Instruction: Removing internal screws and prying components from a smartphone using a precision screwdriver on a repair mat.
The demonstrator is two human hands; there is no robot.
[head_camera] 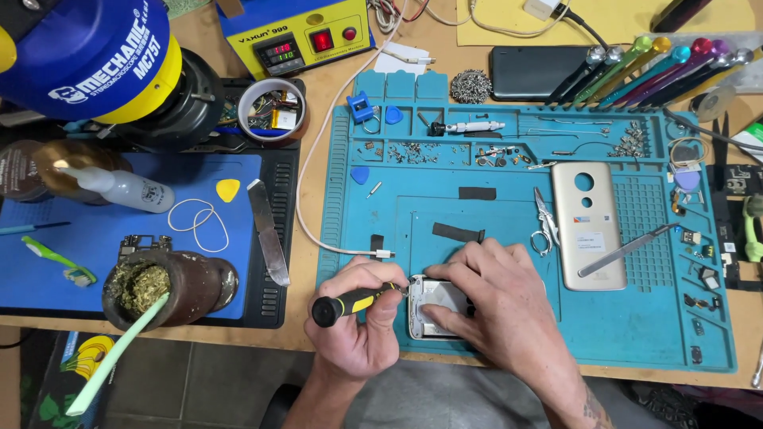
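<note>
Both our hands sit at the near edge of the teal work mat (604, 334), closest to the lens; between them lies an opened phone body (435, 306), silver-framed, flat on the mat; our right hand (497, 306) presses down over its right part, fingers spread and half curled, pinning it rather than gripping it; our left hand (358, 318) is closed around a black-and-yellow screwdriver (354, 303), its tip meeting the phone's upper left corner.

Just beyond the hands: two black strips (458, 232) on the mat, and a white cable (350, 251) whose plug ends near our left hand; to the right, small scissors (544, 222), then a gold back cover (586, 225) lying flat, with metal tweezers (628, 250) resting against its lower right edge; loose screws (413, 151) fill the mat's top trays.

Left of the mat: a knife blade (268, 230), a dark cup holding a green straw (171, 286), rubber bands (199, 218), a yellow pick (228, 189).
</note>
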